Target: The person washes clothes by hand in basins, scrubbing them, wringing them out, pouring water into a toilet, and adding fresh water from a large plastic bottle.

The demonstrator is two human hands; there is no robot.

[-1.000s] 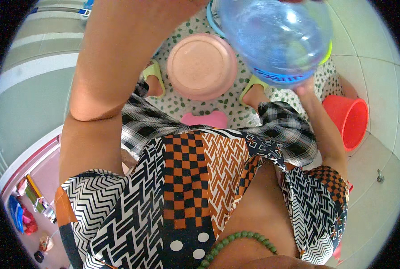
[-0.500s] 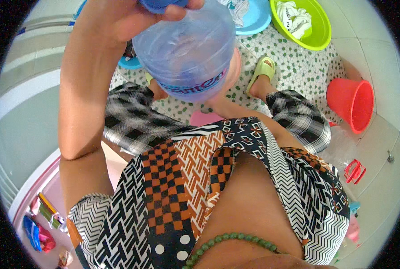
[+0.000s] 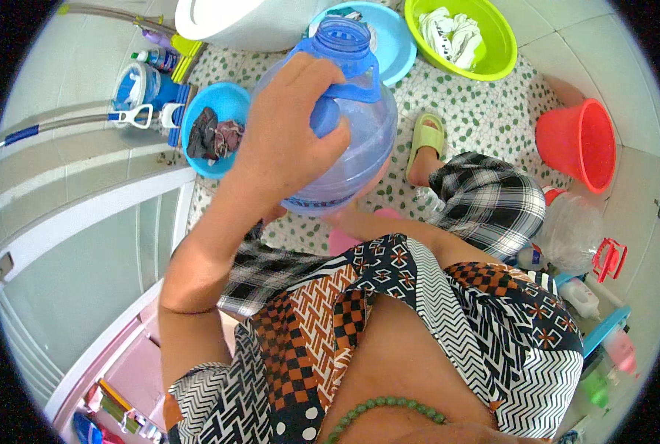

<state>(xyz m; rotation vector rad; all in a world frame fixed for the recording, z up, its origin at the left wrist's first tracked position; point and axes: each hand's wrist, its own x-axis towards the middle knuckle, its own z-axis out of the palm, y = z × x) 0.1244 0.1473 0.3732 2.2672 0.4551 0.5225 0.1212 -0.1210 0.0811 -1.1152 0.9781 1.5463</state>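
Observation:
A large clear-blue plastic water bottle [image 3: 371,129] is held up in front of me, its threaded neck uncapped and pointing away. Pinched in my left hand [image 3: 289,126] is a round blue cap [image 3: 325,117], just beside the bottle's blue carry handle [image 3: 363,90]. My right hand [image 3: 342,217] reaches in from the right, low against the bottle's near side. Most of its fingers are hidden behind the bottle, but it appears to support it.
At the far side stand a light-blue basin [image 3: 396,52] and a lime-green basin [image 3: 499,44] with white cloth. Another blue basin [image 3: 215,96] at left holds dark cloth. A red bucket [image 3: 574,144] and an empty clear bottle [image 3: 570,229] are at right, mops [image 3: 71,122] at left.
The bottle has tipped and come lower in view, so its open neck and handle now show. My left hand has come down with the cap. The view has shifted too.

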